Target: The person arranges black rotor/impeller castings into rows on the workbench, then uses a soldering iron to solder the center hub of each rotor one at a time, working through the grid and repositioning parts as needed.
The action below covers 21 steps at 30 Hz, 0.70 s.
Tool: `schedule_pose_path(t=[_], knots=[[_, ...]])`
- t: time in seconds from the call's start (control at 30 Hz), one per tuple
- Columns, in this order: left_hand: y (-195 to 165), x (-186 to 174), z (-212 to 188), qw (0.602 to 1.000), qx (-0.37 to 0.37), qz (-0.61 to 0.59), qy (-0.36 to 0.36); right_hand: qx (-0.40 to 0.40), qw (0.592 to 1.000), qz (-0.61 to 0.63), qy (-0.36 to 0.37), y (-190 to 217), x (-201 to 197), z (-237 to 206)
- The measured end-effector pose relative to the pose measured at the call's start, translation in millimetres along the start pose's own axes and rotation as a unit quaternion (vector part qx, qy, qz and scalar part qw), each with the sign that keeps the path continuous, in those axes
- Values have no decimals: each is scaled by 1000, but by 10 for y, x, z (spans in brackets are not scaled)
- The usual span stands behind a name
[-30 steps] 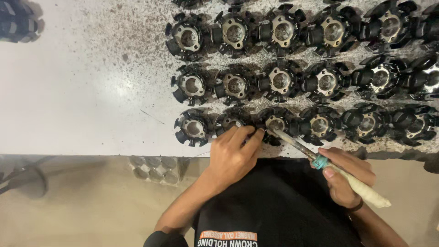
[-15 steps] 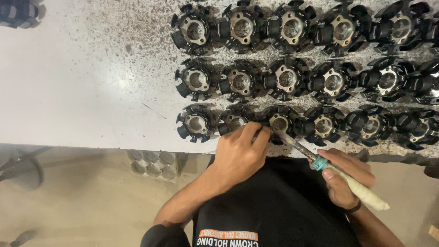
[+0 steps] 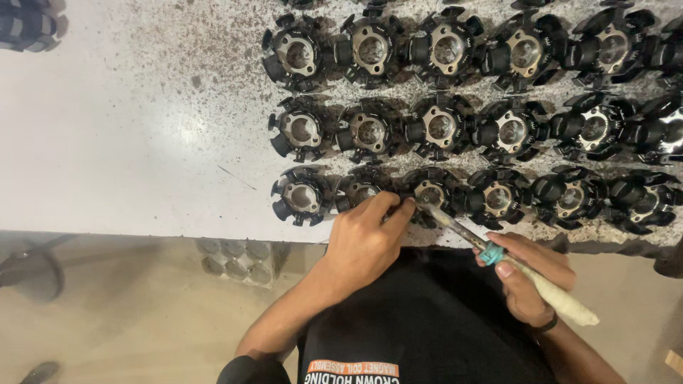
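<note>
Three rows of black round coil parts with metal centres lie on a white table (image 3: 128, 156). My left hand (image 3: 363, 238) rests on the front row, its fingers pinching at the edge of one black part (image 3: 429, 193), with another part (image 3: 359, 190) partly hidden under the fingers. My right hand (image 3: 530, 274) grips a long tool (image 3: 491, 250) with a pale handle and a teal collar. Its metal tip touches the same part, right beside my left fingertips.
More black parts fill the rows to the right, up to the frame edge, such as one part (image 3: 300, 195) at the front left. A dark object (image 3: 25, 25) sits at the far left corner. Small grey cylinders (image 3: 231, 256) stand on the floor under the table edge.
The view has shifted slightly, so the rows sit a little lower in the picture. Both hands stay at the same front-row part with the tool tip on it.
</note>
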<state>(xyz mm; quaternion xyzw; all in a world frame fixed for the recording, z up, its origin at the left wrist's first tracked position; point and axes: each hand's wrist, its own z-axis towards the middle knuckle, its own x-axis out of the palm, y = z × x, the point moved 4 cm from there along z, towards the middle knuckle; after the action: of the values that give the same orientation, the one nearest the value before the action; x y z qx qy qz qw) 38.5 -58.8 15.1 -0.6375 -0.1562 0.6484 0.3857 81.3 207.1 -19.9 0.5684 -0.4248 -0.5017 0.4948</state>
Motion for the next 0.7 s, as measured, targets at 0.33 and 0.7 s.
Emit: schedule_pose_path(t=[0.33, 0.7], knots=[[36, 53, -40, 999, 20, 0, -25, -16, 999, -28, 7, 61, -29, 19], [58, 90, -24, 998, 32, 4, -48, -38, 993, -105, 29, 215, 25, 50]])
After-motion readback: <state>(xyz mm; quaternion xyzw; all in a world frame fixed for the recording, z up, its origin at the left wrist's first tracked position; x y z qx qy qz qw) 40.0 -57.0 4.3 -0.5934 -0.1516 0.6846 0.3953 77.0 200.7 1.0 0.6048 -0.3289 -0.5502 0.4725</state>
